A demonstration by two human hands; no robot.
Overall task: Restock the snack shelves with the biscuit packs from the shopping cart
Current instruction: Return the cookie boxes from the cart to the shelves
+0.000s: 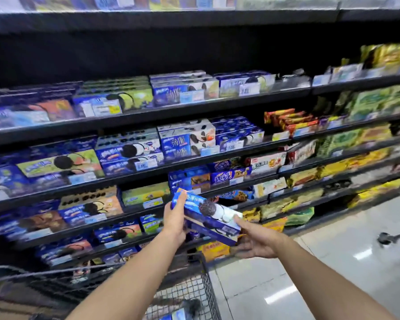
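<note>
Cart (204,270) below; my left hand (174,219) and right hand (258,242) pinch tilted, stacked biscuit packs (210,211) endwise; the lower could slip.

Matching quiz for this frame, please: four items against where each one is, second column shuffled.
1 left hand
2 right hand
3 shopping cart
4 yellow packs

a top right shelf
b bottom of view, under the forearms
c gripping the upper left end of the blue biscuit boxes
d holding their lower right end

Pairs: 1c, 2d, 3b, 4a
</note>
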